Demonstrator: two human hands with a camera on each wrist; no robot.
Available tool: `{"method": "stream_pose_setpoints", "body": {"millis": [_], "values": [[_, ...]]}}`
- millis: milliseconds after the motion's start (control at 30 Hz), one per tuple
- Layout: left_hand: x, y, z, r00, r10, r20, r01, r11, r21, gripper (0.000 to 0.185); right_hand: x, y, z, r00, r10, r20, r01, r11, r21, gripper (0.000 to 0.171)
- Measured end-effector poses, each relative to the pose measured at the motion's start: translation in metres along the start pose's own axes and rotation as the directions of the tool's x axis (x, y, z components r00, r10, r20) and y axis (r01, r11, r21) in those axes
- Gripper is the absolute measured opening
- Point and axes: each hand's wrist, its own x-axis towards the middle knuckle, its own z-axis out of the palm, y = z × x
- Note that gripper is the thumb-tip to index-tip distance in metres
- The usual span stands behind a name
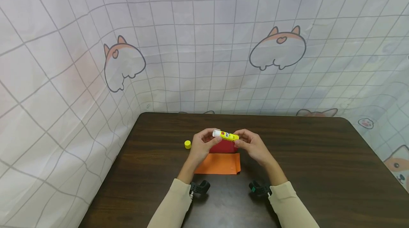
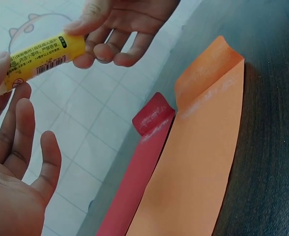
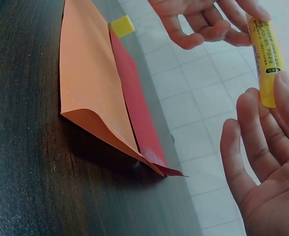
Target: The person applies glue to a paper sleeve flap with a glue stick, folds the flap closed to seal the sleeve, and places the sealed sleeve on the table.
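Observation:
Both hands hold a yellow glue stick [image 1: 228, 136] above the table, lying nearly level with its white end toward the left. My left hand [image 1: 202, 144] pinches the white end between thumb and fingers. The other, yellow end is pinched by my right hand [image 1: 254, 145]. Below the hands lies an orange paper sheet [image 1: 218, 164], its end flap [image 2: 203, 73] folded up and smeared with white glue. A red paper piece [image 2: 134, 191] lies alongside it, partly hidden by the hands in the head view; whitish glue marks its folded end too.
The yellow cap [image 1: 187, 144] stands on the dark wooden table [image 1: 319, 167] just left of the left hand. A white grid-patterned curtain [image 1: 204, 54] with cartoon animals hangs behind the table and along its left side.

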Motion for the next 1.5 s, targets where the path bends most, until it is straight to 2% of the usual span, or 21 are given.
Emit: {"method": "stream_pose_setpoints", "body": {"millis": [567,933,1033,1233,1500], "values": [[0.0003,0.0027,-0.0004,1.0,0.004,0.027,-0.004,1.0,-0.021,0.033,0.0022,0.0048,-0.0011,0.998,-0.035,0.042,0.038,0.998,-0.053,0.038],[0.0009,0.0022,-0.0018,0.999,0.008,0.047,-0.008,1.0,-0.021,0.033,0.0029,0.0051,-0.0011,0.998,0.031,0.051,-0.028,0.998,-0.06,0.052],[0.0013,0.0013,-0.0025,0.999,0.014,0.04,-0.013,1.0,-0.026,0.033,0.0026,0.0028,-0.0005,0.999,0.034,0.035,-0.032,0.998,-0.047,0.05],[0.0021,-0.0009,-0.0037,1.0,0.008,0.01,-0.008,0.999,-0.036,0.035,0.0005,0.0002,0.0,1.0,0.007,-0.014,-0.006,1.0,0.024,0.032],[0.0012,-0.0005,-0.0031,1.0,-0.002,-0.008,0.002,0.999,-0.044,0.036,0.0006,0.0025,-0.0004,0.998,-0.056,0.005,0.056,0.996,0.071,0.036]]}}
